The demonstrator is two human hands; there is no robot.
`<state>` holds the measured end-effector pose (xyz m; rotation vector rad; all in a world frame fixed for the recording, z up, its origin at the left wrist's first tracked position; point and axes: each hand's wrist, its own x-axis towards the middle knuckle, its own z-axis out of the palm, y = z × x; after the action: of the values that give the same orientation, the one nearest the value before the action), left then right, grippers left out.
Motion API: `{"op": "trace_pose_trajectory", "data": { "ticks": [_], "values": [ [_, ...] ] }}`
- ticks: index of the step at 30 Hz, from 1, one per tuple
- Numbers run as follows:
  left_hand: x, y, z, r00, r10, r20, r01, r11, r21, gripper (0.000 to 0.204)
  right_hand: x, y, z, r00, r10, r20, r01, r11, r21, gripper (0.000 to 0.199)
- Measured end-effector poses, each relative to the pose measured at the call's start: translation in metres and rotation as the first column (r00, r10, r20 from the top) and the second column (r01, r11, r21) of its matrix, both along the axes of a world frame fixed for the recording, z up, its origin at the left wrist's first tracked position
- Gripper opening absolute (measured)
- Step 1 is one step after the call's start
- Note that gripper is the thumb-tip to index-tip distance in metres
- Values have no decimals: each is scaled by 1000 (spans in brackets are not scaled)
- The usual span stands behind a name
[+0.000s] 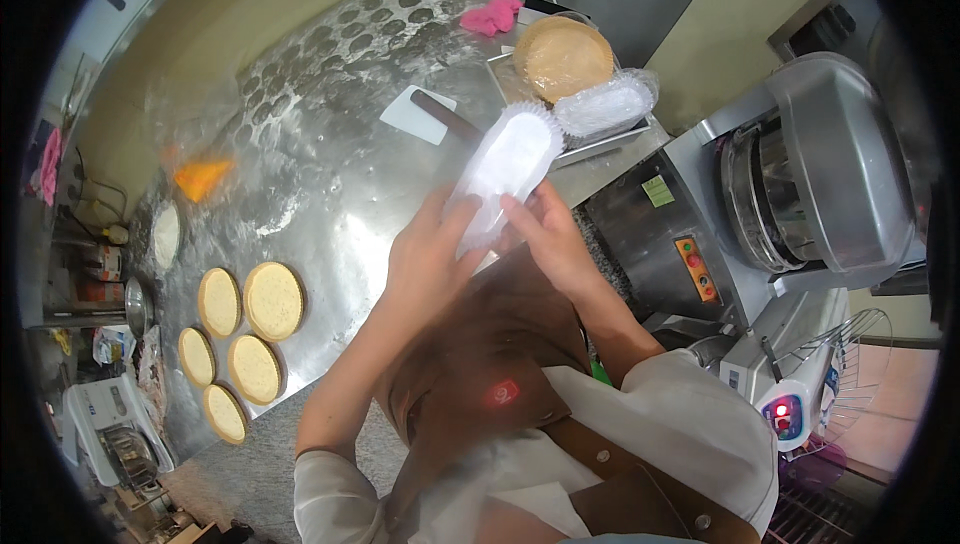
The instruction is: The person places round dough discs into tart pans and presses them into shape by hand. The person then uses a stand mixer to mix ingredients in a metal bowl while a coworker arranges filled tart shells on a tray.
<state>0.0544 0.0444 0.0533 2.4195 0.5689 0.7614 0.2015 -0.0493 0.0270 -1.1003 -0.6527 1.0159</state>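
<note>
A stack of white, oval, fluted paper baking cups (515,152) is between my hands, tilted up and away from me. My left hand (432,244) grips its lower left side, with the thumb across the inside of the top cup. On the other side, my right hand (550,237) is closed on the stack's right edge, thumb and fingertips pressing the paper. Just beyond the cups lie a dark tool handle (445,114) and a flat white scraper (412,116) on the steel worktable (330,164). The stack hides part of the handle.
Several pale round tart shells (273,301) sit at the table's left edge. A metal tray (575,154) at the back right holds a plastic-wrapped round tan stack (563,56) and bagged white cups (605,107). A pink cloth (490,16) lies behind; a large mixer (830,164) stands right.
</note>
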Motion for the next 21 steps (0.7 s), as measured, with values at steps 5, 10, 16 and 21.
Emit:
{"op": "trace_pose_trajectory", "data": {
  "ticks": [5, 10, 16, 21],
  "values": [
    [25, 23, 19, 993, -77, 93, 86, 992, -98, 37, 95, 4, 3, 404, -376, 834, 453, 874, 175, 29],
    [73, 53, 43, 992, -123, 26, 124, 929, -347, 25, 168, -3, 7, -176, 99, 979, 521, 853, 7, 35],
    [149, 86, 52, 957, -287, -40, 203, 761, -617, 38, 180, -18, -1, -171, 78, 982, 384, 923, -7, 33],
    [188, 86, 55, 946, -240, -219, 84, 831, -549, 51, 178, -23, -3, -156, 36, 987, 389, 921, 28, 25]
  ]
}}
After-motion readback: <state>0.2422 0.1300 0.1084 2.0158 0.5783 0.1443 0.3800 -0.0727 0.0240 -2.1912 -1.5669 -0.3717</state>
